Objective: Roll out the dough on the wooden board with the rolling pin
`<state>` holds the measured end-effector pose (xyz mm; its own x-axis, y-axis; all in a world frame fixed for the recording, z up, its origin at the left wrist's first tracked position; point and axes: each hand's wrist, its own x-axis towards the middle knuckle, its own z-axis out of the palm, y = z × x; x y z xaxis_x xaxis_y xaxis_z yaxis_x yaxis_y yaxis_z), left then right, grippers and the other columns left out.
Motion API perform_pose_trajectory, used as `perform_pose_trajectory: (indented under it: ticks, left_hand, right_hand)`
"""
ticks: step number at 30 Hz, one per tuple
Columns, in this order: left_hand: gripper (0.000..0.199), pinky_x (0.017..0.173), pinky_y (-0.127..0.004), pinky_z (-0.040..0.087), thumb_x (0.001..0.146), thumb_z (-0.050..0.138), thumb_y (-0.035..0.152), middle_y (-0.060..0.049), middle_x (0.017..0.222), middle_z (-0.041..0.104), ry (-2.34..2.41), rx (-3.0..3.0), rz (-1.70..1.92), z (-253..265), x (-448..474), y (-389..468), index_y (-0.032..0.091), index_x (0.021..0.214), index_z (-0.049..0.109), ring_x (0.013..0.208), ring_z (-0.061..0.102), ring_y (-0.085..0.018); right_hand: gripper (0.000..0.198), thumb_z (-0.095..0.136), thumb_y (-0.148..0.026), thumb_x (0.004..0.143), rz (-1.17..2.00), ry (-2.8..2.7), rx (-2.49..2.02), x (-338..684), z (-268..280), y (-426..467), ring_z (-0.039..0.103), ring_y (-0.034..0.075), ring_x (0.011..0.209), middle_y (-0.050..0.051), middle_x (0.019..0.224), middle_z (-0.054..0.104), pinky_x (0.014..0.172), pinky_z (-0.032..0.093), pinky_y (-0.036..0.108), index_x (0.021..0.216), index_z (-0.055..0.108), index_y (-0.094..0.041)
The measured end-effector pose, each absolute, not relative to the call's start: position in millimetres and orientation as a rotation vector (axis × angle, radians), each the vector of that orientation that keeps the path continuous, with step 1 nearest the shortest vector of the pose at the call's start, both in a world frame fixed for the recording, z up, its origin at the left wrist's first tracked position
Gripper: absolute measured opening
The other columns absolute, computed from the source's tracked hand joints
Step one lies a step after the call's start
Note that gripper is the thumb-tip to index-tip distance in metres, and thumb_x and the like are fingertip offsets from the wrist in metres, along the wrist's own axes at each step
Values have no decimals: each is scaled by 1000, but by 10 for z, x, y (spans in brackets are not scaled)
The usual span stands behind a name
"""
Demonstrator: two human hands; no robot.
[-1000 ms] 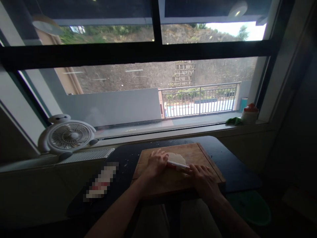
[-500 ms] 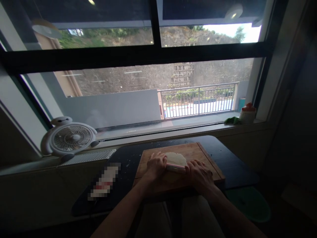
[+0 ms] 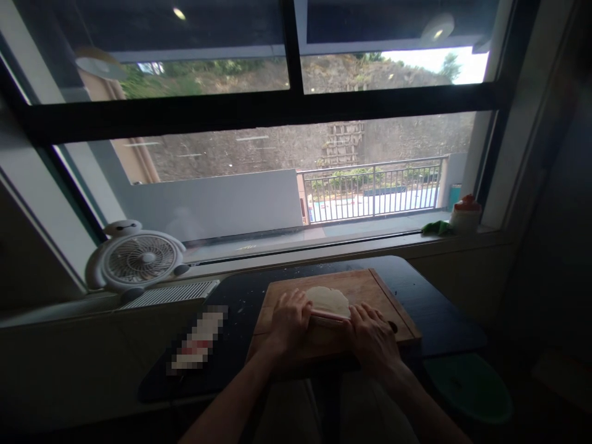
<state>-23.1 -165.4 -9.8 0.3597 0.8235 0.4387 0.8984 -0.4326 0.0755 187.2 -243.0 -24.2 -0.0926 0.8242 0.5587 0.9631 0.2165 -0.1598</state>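
A flat, pale round of dough lies on a wooden cutting board. Across its near part runs a thin, pinkish rolling pin, partly hidden under my hands. My left hand rests over the pin's left end, fingers pointing forward and bent down onto it. Over the right end lies my right hand, its fingers likewise curved onto the pin. Both palms face down, and the middle of the pin shows between them.
The board sits on a dark table speckled with white bits. A blurred-out item lies at left. Beyond stand a white fan, a white bottle with a red top and a green cloth. A green stool is lower right.
Both hands and the rolling pin have moved slightly toward me, and more of the dough shows beyond the pin. The camera view has shifted a little.
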Motion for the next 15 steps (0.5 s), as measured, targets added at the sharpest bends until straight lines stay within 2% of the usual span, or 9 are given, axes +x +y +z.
perform_pose_trajectory:
  ticks: [2,5,7,10,12,15]
  left_hand:
    - [42,112,-41,20,94,29,37,-5,131,55,-1529,-2438,-648,-158,-322,-1825,21,120,58,131,37,-21]
    - [42,112,-42,21,95,27,36,-4,130,56,-1493,-2451,-671,-193,-388,-1959,22,120,57,130,38,-20]
    - [41,110,-42,23,95,27,36,-5,127,58,-1508,-2433,-665,-180,-367,-1929,22,115,60,127,42,-21]
    - [40,107,-41,26,94,29,35,-6,119,63,-1589,-2383,-637,-107,-266,-1724,20,107,64,122,47,-23]
    - [40,106,-40,28,93,31,35,-7,118,64,-1684,-2357,-617,-34,-187,-1532,20,108,64,121,48,-23]
    - [41,105,-39,30,93,32,37,-9,119,63,-1806,-2338,-590,82,-99,-1257,18,111,63,119,50,-24]
  right_hand:
    - [40,31,-32,96,-358,-1959,-1614,1838,-318,-2530,40,23,125,9,132,50,105,25,38,127,52,-17]
    - [40,30,-32,97,-384,-1971,-1597,1826,-357,-2534,36,24,128,9,136,46,107,21,40,127,52,-17]
    - [40,29,-33,97,-387,-1974,-1605,1837,-316,-2431,38,23,127,9,131,51,107,22,40,123,55,-18]
    - [40,27,-36,97,-357,-1969,-1657,1867,-182,-2141,43,24,121,9,117,60,102,27,39,105,63,-20]
    - [41,28,-38,97,-290,-1998,-1724,1895,-72,-1892,49,23,112,9,105,64,94,34,37,93,65,-21]
    - [35,35,-36,95,-171,-2107,-1813,1946,89,-1523,57,20,93,9,93,66,83,38,33,91,65,-20]
